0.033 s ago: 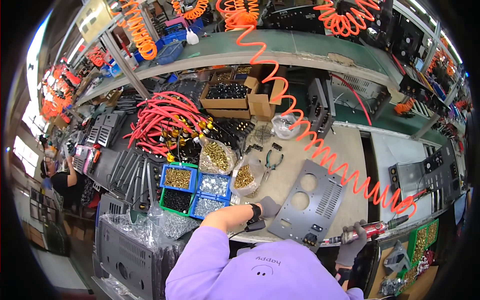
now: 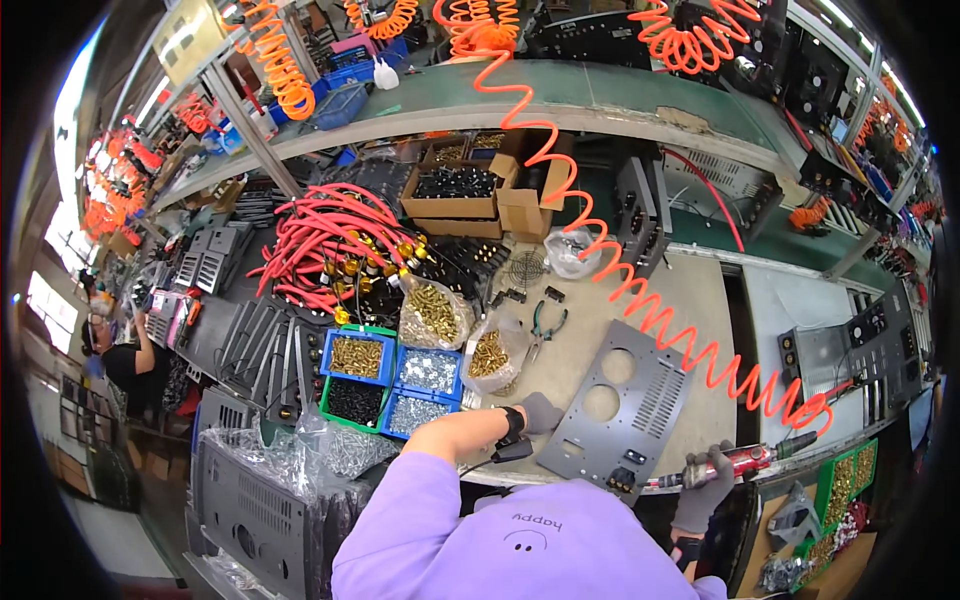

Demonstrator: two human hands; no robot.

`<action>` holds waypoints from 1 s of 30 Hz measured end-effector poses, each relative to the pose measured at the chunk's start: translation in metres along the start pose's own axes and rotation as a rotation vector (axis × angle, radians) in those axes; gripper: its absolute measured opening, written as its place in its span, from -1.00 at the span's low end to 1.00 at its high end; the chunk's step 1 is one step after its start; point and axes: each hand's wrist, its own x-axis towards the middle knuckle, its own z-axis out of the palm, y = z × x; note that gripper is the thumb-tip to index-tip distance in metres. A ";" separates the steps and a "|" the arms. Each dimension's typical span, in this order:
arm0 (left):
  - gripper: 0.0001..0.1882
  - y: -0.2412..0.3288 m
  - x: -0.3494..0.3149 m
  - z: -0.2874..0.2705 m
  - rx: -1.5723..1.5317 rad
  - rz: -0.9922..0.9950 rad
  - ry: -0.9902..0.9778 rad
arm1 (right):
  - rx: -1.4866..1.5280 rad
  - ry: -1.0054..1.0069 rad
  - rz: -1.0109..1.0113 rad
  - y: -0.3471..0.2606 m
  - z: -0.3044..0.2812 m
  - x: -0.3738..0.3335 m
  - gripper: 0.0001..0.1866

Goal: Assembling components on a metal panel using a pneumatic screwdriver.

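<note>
My right hand [image 2: 707,487], in a grey glove, is wrapped round a red and silver air screwdriver [image 2: 745,460]. The tool lies nearly level, its tip pointing left past the near right corner of a dark grey metal panel [image 2: 632,400]. Two large round holes, a slotted vent and small black sockets show on that panel, which lies flat and slanted on the bench. Beside the panel's left edge rests my left hand [image 2: 541,412], also gloved, with its fingers curled in; whatever they hold, if anything, is hidden. An orange coiled hose [image 2: 655,315] runs down to the screwdriver.
Blue bins [image 2: 357,357] of screws and bags of brass parts [image 2: 435,312] stand left of the panel. Pliers [image 2: 546,325] lie beyond it. Red cables [image 2: 325,240], cardboard boxes [image 2: 450,205] and a raised green shelf [image 2: 600,90] are farther back. Another person [image 2: 130,360] works at far left.
</note>
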 end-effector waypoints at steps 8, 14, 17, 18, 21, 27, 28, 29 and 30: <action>-0.75 -0.011 0.012 0.001 -0.010 0.030 -0.018 | 0.016 0.024 -0.002 -0.002 0.004 0.001 -0.66; -0.75 -0.012 0.013 0.003 -0.035 0.046 -0.044 | 0.033 0.059 -0.019 -0.006 0.013 0.002 -0.65; -0.75 -0.010 0.013 0.007 -0.081 0.090 -0.062 | 0.042 0.054 -0.025 -0.004 0.013 0.007 -0.65; -0.76 -0.005 0.012 0.005 -0.064 0.102 -0.023 | 0.040 0.052 -0.033 -0.004 0.014 0.008 -0.65; -0.75 0.003 0.014 0.002 -0.040 0.120 -0.009 | 0.037 0.050 -0.036 -0.006 0.022 0.010 -0.65; -0.77 0.006 0.007 -0.002 -0.054 0.106 0.025 | 0.013 0.054 -0.004 -0.008 0.044 0.006 -0.64; -0.76 0.005 0.003 -0.001 -0.066 0.106 0.033 | 0.013 0.050 0.006 -0.006 0.046 0.006 -0.65; -0.75 0.005 0.001 0.001 -0.078 0.105 0.041 | 0.012 0.046 0.017 -0.005 0.046 0.006 -0.66; -0.70 0.003 -0.001 0.003 -0.080 0.100 0.016 | 0.020 0.048 0.016 -0.004 0.046 0.007 -0.66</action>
